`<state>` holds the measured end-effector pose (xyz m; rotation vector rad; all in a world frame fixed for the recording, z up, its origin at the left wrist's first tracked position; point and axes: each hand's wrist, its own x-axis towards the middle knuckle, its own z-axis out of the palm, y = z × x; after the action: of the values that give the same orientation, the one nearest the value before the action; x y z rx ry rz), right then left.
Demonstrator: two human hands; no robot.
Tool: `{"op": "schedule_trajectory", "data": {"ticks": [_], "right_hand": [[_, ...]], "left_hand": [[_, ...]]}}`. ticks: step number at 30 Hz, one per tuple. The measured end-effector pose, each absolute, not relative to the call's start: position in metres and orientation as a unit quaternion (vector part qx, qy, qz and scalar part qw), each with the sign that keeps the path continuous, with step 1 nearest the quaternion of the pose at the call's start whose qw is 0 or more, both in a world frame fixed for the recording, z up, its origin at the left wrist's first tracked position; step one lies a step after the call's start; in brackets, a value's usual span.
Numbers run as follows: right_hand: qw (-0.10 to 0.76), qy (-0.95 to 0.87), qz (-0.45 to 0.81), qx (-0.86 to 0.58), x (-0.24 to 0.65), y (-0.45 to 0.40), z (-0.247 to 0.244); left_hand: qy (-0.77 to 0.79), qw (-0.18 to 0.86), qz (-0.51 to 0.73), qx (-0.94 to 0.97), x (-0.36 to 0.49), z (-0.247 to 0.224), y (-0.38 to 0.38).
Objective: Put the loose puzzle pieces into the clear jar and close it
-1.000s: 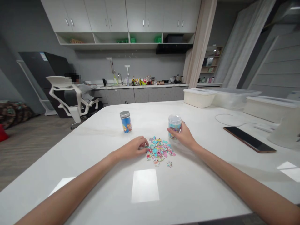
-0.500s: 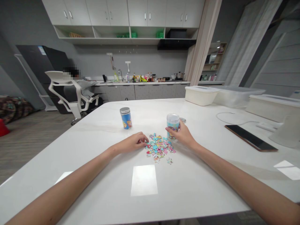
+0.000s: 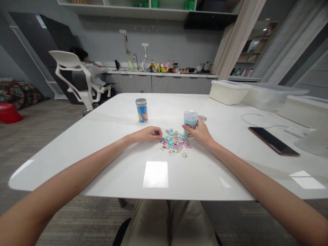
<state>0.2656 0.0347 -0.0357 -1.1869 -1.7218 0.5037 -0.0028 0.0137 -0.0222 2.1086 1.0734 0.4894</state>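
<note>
Not a word legible here! Clear and light-blue plastic jar [image 3: 190, 119], silver-lidded blue cylindrical jar [image 3: 142, 111], white-and-blue sticker [image 3: 41, 21] on the dark-grey fridge [image 3: 52, 42]: all too small.

Even, cool indoor light bathes the tabletop [image 3: 194, 177] | rectangular glare [image 3: 155, 174] gleams near its front edge, a second patch at far right | faint soft shadow beside the right arm [image 3: 243, 174] | back wall [image 3: 102, 37] dim grey | wide-angle stretch distorts the outer edges | puzzle pieces [image 3: 176, 141] slightly soft in fine detail
</note>
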Motion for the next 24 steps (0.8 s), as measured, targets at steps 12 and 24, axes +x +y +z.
{"op": "schedule_trajectory", "data": {"ticks": [12,24], "right_hand": [[0.404,-0.828,0.039,-0.388,0.265,0.024,-0.028],[0.323,-0.889,-0.012,-0.323,0.254,0.01,-0.028]], "left_hand": [[0.424,0.251,0.353,0.795,0.014,-0.012,0.001],[0.377,0.106,0.425,0.816,0.03,-0.001,-0.03]]}}
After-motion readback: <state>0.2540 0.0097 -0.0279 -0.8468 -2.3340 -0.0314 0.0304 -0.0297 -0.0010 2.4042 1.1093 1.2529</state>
